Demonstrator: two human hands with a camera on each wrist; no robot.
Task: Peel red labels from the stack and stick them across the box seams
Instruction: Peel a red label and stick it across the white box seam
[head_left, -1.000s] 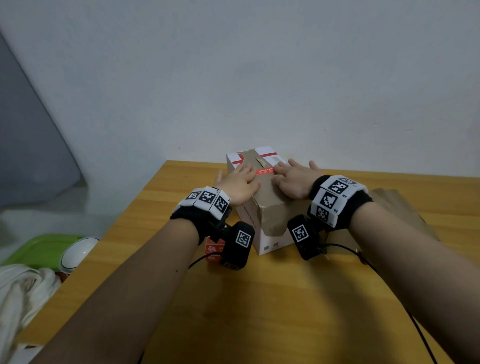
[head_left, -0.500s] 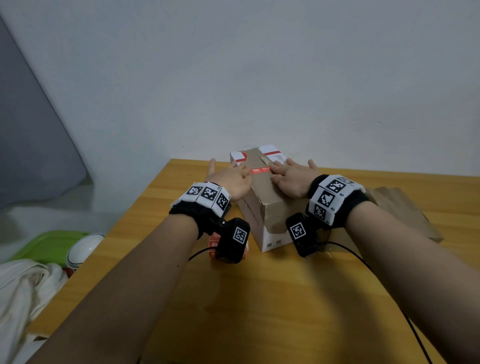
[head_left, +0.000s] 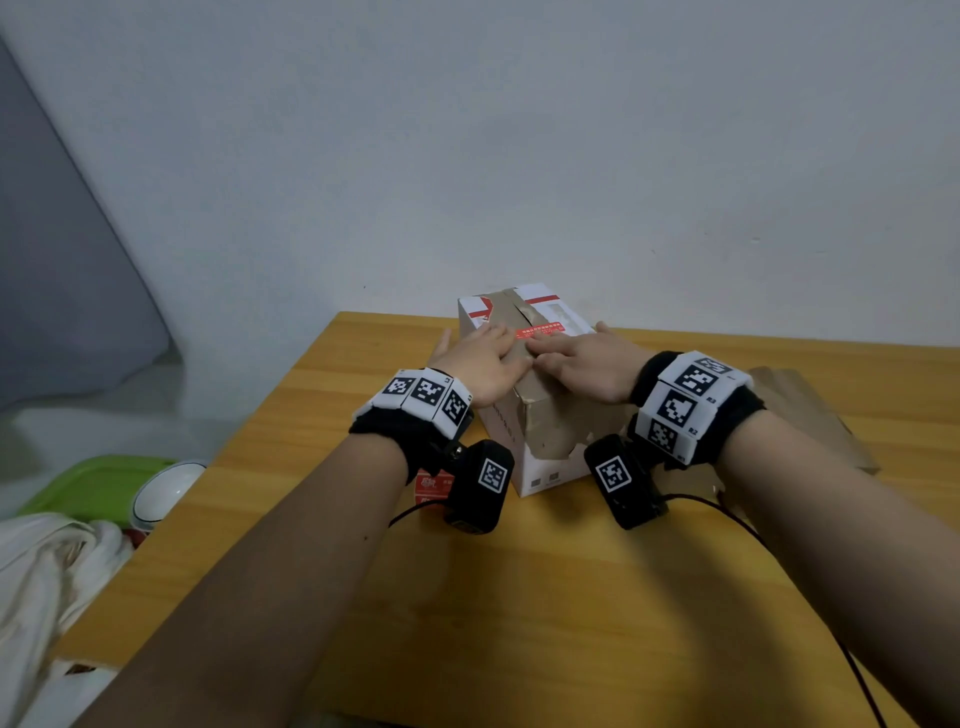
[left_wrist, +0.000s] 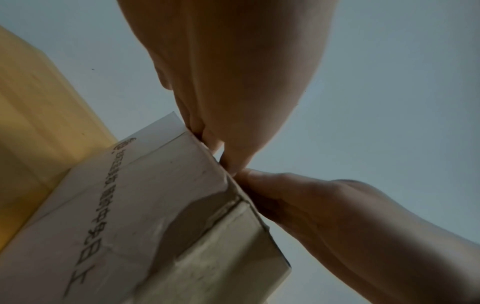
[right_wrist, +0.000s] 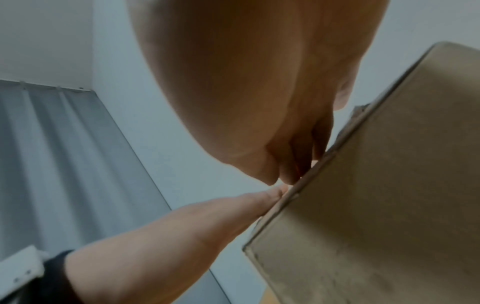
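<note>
both hands lie flat with straight fingers on top of the box, the left hand and right hand pressing a red label across its torn top seam, fingertips nearly meeting. the box stands on the wooden table near the wall. a stack of red labels lies just beside the box, under the left wrist, while brown paper lies on the table to the right.

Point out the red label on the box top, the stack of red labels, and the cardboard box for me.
Red printed label (head_left: 540, 329), head view: its exposed middle, between both hands' fingertips.
Red label stack (head_left: 429, 484), head view: its visible corner beside the left wrist camera.
White-and-brown cardboard box (head_left: 540, 441), head view: its torn near face.
</note>
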